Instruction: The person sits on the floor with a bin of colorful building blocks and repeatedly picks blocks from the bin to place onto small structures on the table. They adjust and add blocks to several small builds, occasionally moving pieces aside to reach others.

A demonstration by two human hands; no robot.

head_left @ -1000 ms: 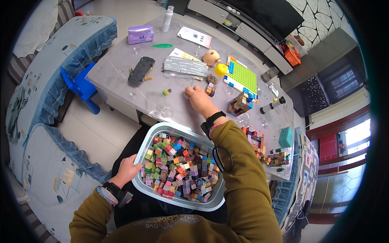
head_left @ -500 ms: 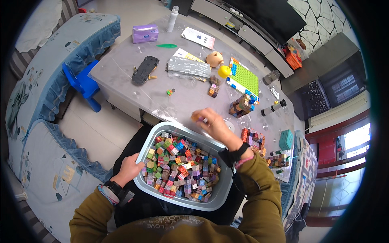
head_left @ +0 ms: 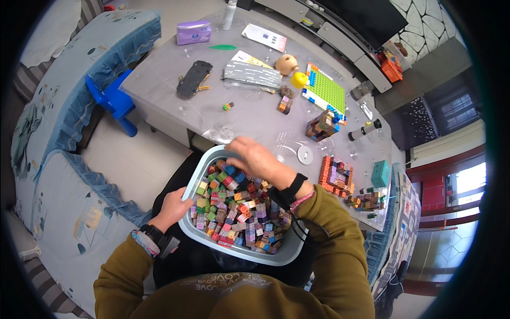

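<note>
A pale blue-grey plastic bin rests on my lap, filled with many small building bricks in mixed colours. My left hand is closed on the bin's left rim, thumb over the edge. Over the far side of the bin, my right hand hangs palm down with its fingers loosely bent and apart. I see no brick between them, though the palm's underside is hidden. Beyond the bin, a red and orange brick frame and a brown brick tower stand on the grey table.
A green baseplate edged with bricks, a yellow toy, a round tan object, papers, a black toy car part and a purple tissue pack lie farther back. A blue stool stands left of the table.
My right hand has moved left from the table's edge to over the bin. The orange and purple brick it held is out of sight. My left hand keeps its hold on the rim.
</note>
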